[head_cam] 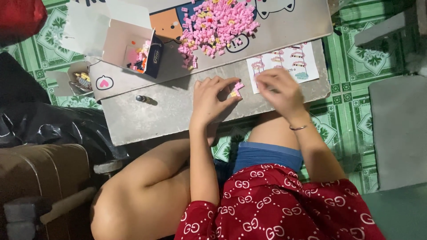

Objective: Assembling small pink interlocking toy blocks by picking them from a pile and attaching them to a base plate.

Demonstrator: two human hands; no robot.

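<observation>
1. Pinched between the fingertips of the left hand [212, 97] was a small pink block piece [236, 88], held just above the low grey table [169, 111], near its front edge.
2. Her right hand [279, 91] hovered just beside the piece with fingers curled; whether it held anything could not be told.
3. An instruction sheet [291, 60] lay partly under that hand.
4. Further back, a pile of pink bricks [215, 24] was spread over a board.
5. An open white box [129, 46] sat to the left of the pile.
6. Green patterned floor tiles [347, 102] surrounded the table.
</observation>
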